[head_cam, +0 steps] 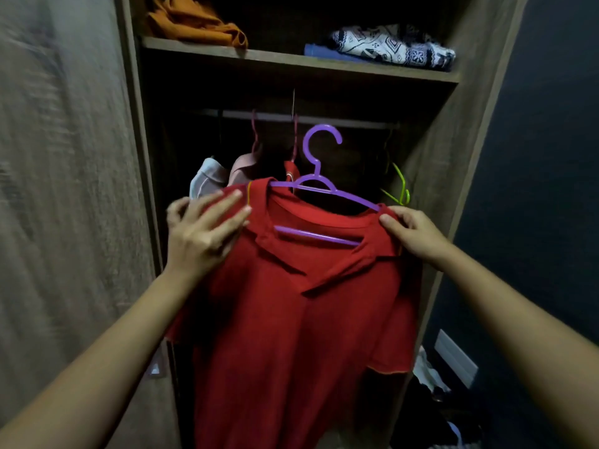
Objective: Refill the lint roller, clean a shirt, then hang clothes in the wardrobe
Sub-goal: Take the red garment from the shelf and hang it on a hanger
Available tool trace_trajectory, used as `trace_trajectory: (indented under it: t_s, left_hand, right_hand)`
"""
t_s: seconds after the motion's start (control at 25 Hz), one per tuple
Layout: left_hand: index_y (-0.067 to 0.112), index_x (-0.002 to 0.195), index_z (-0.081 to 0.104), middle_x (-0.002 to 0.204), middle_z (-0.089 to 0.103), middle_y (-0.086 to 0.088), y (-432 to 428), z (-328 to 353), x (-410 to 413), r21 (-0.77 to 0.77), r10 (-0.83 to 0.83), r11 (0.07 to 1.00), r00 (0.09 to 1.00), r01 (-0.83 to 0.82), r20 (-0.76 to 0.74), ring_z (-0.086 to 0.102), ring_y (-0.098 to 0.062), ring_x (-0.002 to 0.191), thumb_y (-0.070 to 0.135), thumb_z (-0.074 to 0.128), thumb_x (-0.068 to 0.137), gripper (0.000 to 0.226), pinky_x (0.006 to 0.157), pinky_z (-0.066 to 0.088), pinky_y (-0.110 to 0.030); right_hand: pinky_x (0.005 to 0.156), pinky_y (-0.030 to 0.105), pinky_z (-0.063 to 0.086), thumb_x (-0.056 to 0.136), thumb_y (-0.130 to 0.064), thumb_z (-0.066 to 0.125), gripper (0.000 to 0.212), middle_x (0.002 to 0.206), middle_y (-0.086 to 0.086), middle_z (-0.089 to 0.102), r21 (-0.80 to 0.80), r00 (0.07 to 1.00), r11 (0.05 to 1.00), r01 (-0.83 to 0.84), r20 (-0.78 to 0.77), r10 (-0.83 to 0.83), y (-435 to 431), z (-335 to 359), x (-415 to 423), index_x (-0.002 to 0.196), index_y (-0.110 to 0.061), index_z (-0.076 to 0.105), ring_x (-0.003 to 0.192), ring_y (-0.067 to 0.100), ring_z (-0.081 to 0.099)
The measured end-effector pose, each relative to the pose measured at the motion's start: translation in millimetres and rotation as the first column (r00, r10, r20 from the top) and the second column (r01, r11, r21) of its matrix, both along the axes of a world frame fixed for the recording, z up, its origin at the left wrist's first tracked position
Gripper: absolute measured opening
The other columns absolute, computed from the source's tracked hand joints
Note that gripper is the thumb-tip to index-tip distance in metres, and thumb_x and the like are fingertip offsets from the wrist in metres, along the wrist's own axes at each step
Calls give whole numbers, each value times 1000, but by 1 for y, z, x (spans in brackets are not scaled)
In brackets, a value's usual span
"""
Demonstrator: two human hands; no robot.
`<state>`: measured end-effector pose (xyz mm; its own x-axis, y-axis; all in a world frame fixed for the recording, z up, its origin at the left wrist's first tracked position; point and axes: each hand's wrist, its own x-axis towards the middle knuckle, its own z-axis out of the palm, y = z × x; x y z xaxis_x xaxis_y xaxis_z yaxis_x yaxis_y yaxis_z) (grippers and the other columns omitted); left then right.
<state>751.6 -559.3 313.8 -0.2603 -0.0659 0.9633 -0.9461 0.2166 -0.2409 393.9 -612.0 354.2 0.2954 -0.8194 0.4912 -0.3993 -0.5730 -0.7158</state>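
A red polo shirt [291,335] hangs on a purple plastic hanger [319,186] that I hold up in front of the open wardrobe. My left hand [204,234] lies on the shirt's left shoulder with fingers fairly straight. My right hand [411,233] pinches the right shoulder of the shirt where the hanger's arm ends. The hanger's hook sits below the wardrobe rail [291,116], not touching it.
On the rail hang a pink garment [244,168], a white one [204,181] and an empty green hanger [400,187]. The shelf [291,61] above holds orange cloth [197,22] and a patterned textile [392,47]. The wardrobe door [64,189] stands open at left. Clothes lie at lower right.
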Motion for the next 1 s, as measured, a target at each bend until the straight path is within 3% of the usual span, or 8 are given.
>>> trace_trajectory:
  t_s: [0.08,0.16,0.24,0.32,0.48,0.68,0.88,1.0]
  left_hand:
    - [38,125,54,135,52,-14,2,22,6,185,-92,973,968,136,-232,49,-28,118,45,62,83,44,96,38,-45]
    - [59,123,40,132,56,-8,10,44,13,492,-125,787,878,372,-462,54,-19,115,63,64,69,60,99,43,-36]
    - [61,92,54,94,71,7,16,51,19,639,-156,634,882,435,-445,60,-4,84,82,54,61,37,77,46,-19]
    - [45,65,57,56,55,9,16,48,15,676,-191,625,916,391,-353,44,2,53,81,47,67,37,53,35,-19]
    - [28,52,39,44,38,4,6,30,-23,633,-117,693,920,346,-375,40,-5,45,64,45,75,44,49,27,-32]
    - [13,84,58,89,68,-22,-19,15,-99,685,178,719,922,117,-344,61,-42,90,46,50,90,35,67,43,-42]
    - [23,111,59,111,65,-18,-34,33,-144,807,234,580,926,111,-296,56,-43,106,54,37,92,43,82,46,-43]
    - [18,102,66,103,67,-20,-58,56,-133,712,229,688,889,141,-397,58,-44,103,55,38,92,46,80,47,-43]
  right_hand:
    - [64,3,45,94,-6,46,17,81,-6,61,-20,999,1000,-21,42,22,3,9,-2,108,-9,57,63,-13,58]
    - [64,4,46,94,-6,47,16,78,-8,63,-19,998,998,-61,20,61,5,18,-2,104,-11,58,64,-11,59]
    - [66,8,48,94,-9,47,16,74,-11,68,10,996,996,-92,-16,92,2,22,-3,101,-15,60,68,-8,61]
    - [75,16,49,94,-17,51,13,86,-8,68,-23,996,1000,-21,-87,19,-9,22,-4,101,-21,61,82,2,62]
    - [94,40,44,85,-22,62,39,110,12,60,-385,885,899,209,-316,-341,-31,11,25,121,-10,53,101,24,56]
    - [65,18,46,101,-23,33,24,90,3,61,315,989,938,-144,62,131,-21,9,97,92,-14,53,73,10,55]
    - [58,23,42,95,-9,38,28,68,5,54,514,887,835,-199,457,-69,-51,23,91,71,-13,52,61,13,51]
    - [41,16,39,93,-15,45,26,49,2,54,549,842,819,-168,511,-170,-73,28,76,68,-12,53,42,12,52]
